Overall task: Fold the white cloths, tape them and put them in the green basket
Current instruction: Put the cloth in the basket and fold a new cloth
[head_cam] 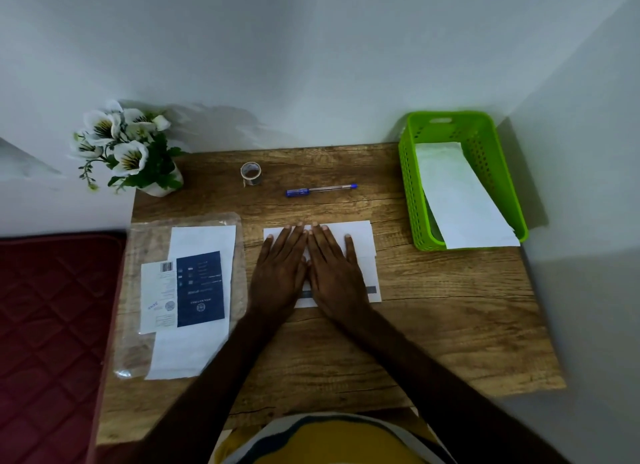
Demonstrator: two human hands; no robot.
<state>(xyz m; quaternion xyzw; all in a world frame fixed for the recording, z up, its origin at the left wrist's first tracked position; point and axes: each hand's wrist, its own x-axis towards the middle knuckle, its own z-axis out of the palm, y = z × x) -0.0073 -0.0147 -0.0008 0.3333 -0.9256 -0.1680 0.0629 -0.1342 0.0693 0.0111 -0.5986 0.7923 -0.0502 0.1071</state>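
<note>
White cloth point(360, 245) lies flat on the surface point(433, 325), its long axis running left to right, and I take it as the landmark for everything else. From the head view, both hands lie on it side by side with fingers straight and spread, palms down, pressing it: the left hand point(278, 273) over its left part, the right hand point(337, 276) over its middle, index fingers almost touching.

Beyond the cloth and slightly left stands the tape roll point(251, 174), well apart from either hand; the left hand looks marginally nearer. A pen point(321, 190) lies between the tape roll and the cloth. Right of the cloth and farther back sits the green basket point(408, 186), already holding one folded cloth point(460, 200); the right hand is nearer to it. Left of the cloth rests a clear packet point(138, 242) of more white cloths.

Judging by this, the fold is being flattened, and taping comes next.
</note>
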